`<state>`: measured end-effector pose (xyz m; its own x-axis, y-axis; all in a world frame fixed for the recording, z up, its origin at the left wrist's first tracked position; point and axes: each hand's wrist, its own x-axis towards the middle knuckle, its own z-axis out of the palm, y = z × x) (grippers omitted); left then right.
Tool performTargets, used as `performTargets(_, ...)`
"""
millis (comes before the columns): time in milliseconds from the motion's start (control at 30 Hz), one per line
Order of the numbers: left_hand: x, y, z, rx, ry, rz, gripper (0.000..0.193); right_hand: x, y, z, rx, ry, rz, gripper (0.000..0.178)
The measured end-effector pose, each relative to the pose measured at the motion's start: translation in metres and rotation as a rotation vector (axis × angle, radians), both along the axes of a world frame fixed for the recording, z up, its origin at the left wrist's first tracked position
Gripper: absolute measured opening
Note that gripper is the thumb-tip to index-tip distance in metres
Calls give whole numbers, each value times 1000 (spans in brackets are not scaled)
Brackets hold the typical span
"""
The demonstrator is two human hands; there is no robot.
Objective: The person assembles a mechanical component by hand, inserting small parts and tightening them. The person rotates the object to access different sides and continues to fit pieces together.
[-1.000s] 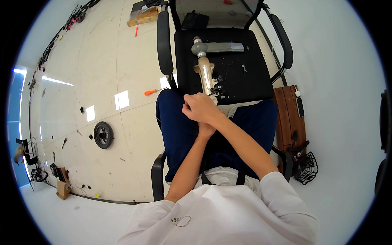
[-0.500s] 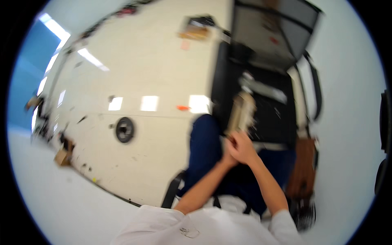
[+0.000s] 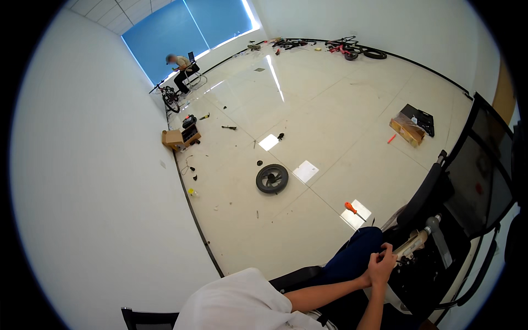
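My right hand [image 3: 380, 268] is closed, its fingers curled at the near end of a long cream-coloured part [image 3: 411, 245]. What those fingers pinch, if anything, is too small to make out. My left hand [image 3: 366, 279] is tucked against it, mostly covered by the right one, with its fingers hidden. The cream part lies slanting over the black seat of a chair [image 3: 410, 286], just past my knee. Near its far end is a grey round piece [image 3: 432, 222]. Beside it rests a flat grey bar [image 3: 443, 248]. Small dark bits are scattered around it.
On the floor lie an orange-handled screwdriver [image 3: 352, 209], a black wheel [image 3: 271, 179] and a cardboard box [image 3: 407, 132] beside a black case [image 3: 421, 120]. Another box [image 3: 175, 137] stands by the left wall. A person [image 3: 181, 71] sits far off near a bicycle [image 3: 170, 99].
My view has swung left and up, so the chair and my hands now appear lower right. My hands stay together at the near end of the cream part. The earlier picture is blurred.
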<state>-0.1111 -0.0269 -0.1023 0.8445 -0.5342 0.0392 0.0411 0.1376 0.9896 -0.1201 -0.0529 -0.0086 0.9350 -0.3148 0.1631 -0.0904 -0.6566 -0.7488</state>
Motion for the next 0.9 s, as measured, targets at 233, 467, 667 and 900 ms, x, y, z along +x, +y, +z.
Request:
performTargets(233, -13, -5, -14, -17, -85, 72, 28, -25, -22, -4, 79, -188, 66, 36)
performTargets(467, -13, -4, -4, -88, 231, 8, 38, -51, -20, 32, 2, -250, -86, 37)
performTargets(667, -15, 2, 13, -121, 400, -4, 39, -73, -36, 19, 38, -170, -127, 50)
performTargets(900, -4, -4, 11, -35, 441, -18, 32, -103, -84, 4, -41, -185, -67, 43)
